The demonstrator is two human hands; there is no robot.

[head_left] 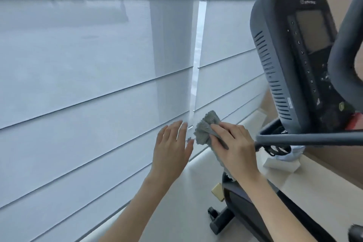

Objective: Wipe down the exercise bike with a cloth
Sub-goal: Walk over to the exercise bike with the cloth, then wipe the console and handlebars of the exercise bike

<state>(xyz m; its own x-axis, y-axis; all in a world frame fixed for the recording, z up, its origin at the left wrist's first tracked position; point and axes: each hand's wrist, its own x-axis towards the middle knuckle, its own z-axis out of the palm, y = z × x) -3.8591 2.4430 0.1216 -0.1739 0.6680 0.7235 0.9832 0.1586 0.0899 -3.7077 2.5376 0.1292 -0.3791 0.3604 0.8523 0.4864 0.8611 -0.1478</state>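
Observation:
The exercise bike fills the right side, with its dark console [290,51] tilted upright and a dark handlebar [314,138] running across below it. My right hand [234,145] grips a grey cloth [206,128], held in the air just left of the handlebar's end, apart from the bike. My left hand [172,147] hovers beside the cloth with fingers spread and nothing in it. The bike's lower body [241,208] and front foot [220,220] show beneath my right forearm.
Large grey window blinds [88,74] cover the left and centre, close to my left hand. A white box [282,165] sits on the pale floor behind the bike. A second padded grip [345,49] curves at the far right edge.

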